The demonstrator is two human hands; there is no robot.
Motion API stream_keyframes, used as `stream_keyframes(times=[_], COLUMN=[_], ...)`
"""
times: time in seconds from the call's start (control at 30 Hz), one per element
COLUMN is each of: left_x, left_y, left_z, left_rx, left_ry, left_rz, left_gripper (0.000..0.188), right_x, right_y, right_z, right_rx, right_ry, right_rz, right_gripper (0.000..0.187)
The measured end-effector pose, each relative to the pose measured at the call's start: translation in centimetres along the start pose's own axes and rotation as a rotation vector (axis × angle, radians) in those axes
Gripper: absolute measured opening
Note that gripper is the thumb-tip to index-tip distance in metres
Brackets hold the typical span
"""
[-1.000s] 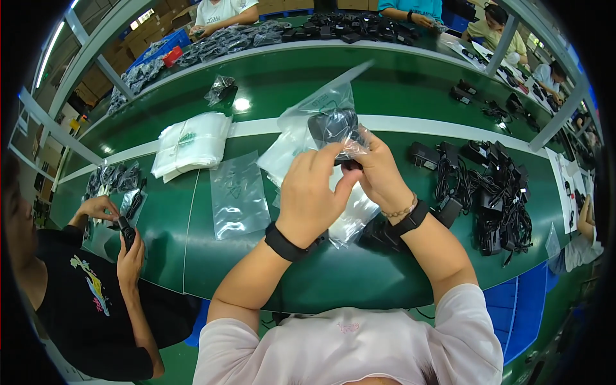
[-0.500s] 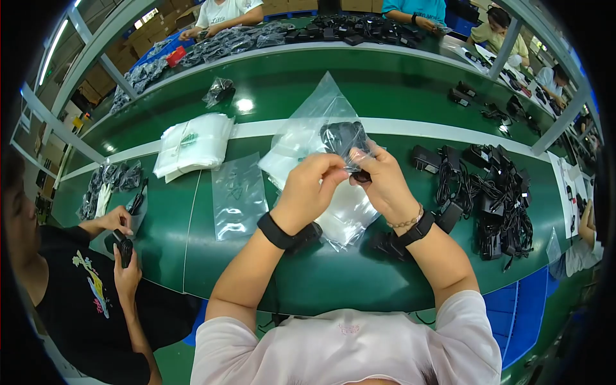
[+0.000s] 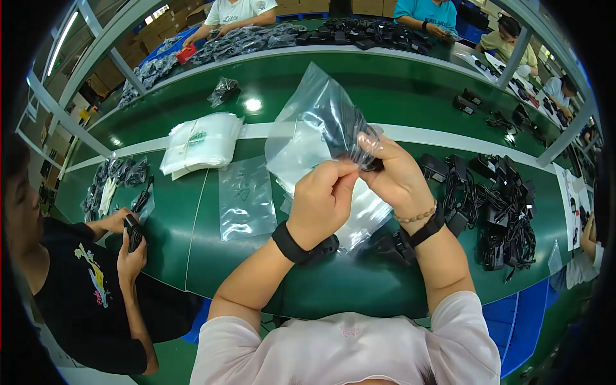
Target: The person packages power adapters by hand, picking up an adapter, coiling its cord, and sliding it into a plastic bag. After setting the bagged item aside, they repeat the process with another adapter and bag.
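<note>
Your left hand [image 3: 319, 202] pinches the clear bag [image 3: 301, 115], right hand [image 3: 403, 176] grips the bagged black adapter [image 3: 343, 133]; nearby bag stack's [image 3: 215, 153] got green print [image 3: 197, 137].

Green bench [image 3: 321, 285] with bag stack [image 3: 215, 151], flat clear bag [image 3: 246, 205], heaped black adapters [image 3: 495, 212]

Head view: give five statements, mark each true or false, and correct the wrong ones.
The left grip and right grip both hold one clear plastic bag. True.

The stack of milky plastic bags lies right of both grips. False: it lies left of both.

The tangled pile of black corded adapters lies right of both grips. True.

The two flat, wide wristbands are white. False: both are black.

A second clear plastic bag lies flat, left of the left grip. True.
</note>
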State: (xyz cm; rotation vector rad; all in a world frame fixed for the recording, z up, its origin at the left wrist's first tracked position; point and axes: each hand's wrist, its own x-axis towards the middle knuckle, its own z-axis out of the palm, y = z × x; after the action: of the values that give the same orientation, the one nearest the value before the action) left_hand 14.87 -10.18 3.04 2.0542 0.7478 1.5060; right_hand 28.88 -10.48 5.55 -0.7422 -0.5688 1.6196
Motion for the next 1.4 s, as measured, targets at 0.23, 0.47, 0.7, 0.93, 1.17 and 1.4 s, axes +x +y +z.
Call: stream_keyframes(times=[0.23, 0.47, 0.7, 0.93, 1.17, 1.4], left_x=[0.0, 1.7, 2.8, 2.0, 1.7, 1.6], left_y=[-1.4, 3.1, -2.9, -3.3, -3.9, -6.2], left_z=[-0.4, -5.9, -7.1, -4.6, -3.5, -4.5], left_rx=[0.113, 0.333, -0.655, -0.792, -1.025, -1.034], left_ry=[0.125, 0.173, 0.065, -0.039, 0.047, 0.072], left_rz=[0.225, -0.005, -0.45, -0.602, -0.694, -0.971], left_gripper=[0.012, 0.027, 0.036, 0.034, 0.025, 0.023], right_x=[1.8, 2.5, 2.3, 2.2, 3.3, 3.2], right_y=[3.7, 2.1, 3.4, 3.9, 4.8, 3.4], right_z=[2.0, 0.7, 1.9, 1.1, 0.3, -0.5], right_rx=[-0.585, -0.518, -0.48, -0.775, -1.405, -1.385], right_ry=[-0.015, 0.059, -0.031, -0.114, -0.2, -0.308], right_rz=[-0.965, -0.483, -0.414, -0.398, -0.932, -0.655], right_gripper=[0.041, 0.047, 0.045, 0.05, 0.057, 0.067])
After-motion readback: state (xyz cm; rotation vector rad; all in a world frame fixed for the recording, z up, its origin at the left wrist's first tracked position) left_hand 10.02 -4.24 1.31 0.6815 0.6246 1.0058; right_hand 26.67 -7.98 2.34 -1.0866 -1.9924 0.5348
